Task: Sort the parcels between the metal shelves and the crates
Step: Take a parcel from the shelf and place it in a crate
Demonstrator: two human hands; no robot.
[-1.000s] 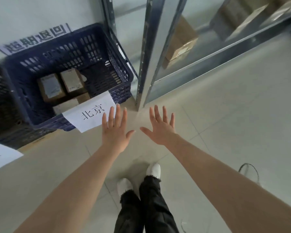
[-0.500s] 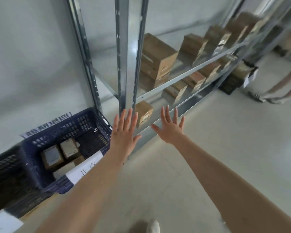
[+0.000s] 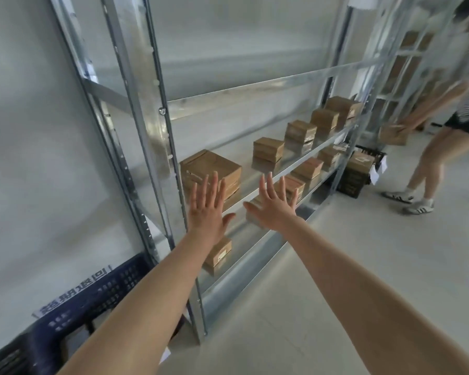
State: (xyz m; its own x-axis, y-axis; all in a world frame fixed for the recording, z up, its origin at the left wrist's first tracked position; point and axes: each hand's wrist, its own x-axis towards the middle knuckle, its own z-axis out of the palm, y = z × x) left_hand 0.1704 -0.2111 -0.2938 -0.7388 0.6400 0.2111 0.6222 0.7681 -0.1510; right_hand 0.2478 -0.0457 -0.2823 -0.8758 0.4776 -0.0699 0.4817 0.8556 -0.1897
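A metal shelf unit (image 3: pixel 255 190) runs from the left foreground to the back right, with brown cardboard parcels on its levels. The nearest parcel (image 3: pixel 214 169) sits at the left end of the middle level, and a smaller parcel (image 3: pixel 220 253) lies on the bottom level. My left hand (image 3: pixel 207 209) is raised flat with fingers spread, just in front of the nearest parcel, holding nothing. My right hand (image 3: pixel 275 205) is spread the same way beside it, in front of the shelf edge. A dark blue crate (image 3: pixel 92 301) stands on the floor at the lower left.
Another person (image 3: pixel 444 125) stands at the far right holding a brown parcel. A black crate (image 3: pixel 360 171) with parcels and a white label sits at the shelf's far end. Pale tiled floor spreads to the right. The wall is on the left.
The view has swung up from the blue crate and floor to the shelf. Both hands stayed spread and empty and now lie in front of the middle level.
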